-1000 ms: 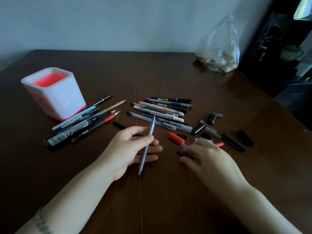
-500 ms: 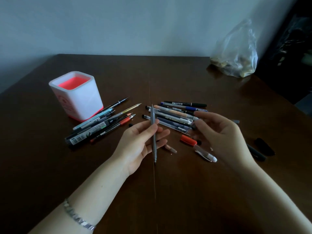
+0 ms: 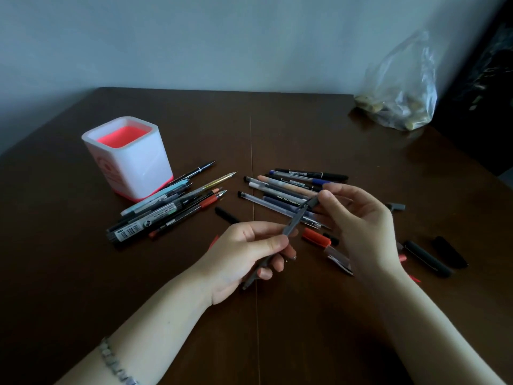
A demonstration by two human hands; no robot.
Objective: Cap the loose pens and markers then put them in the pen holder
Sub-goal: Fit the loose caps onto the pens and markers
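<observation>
Likely a home room. A dark wooden table (image 3: 305,343) meets a plain wall (image 3: 222,37); a plastic bag (image 3: 399,87) sits beyond the right hand (image 3: 361,218).

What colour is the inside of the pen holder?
Bright pinkish red inside the pen holder; its outer walls are white. Head view shows it best.

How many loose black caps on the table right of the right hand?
2. The longer black cap lies just right of the right hand; the shorter black cap lies beside it, further right. The hand may hide others.
</observation>
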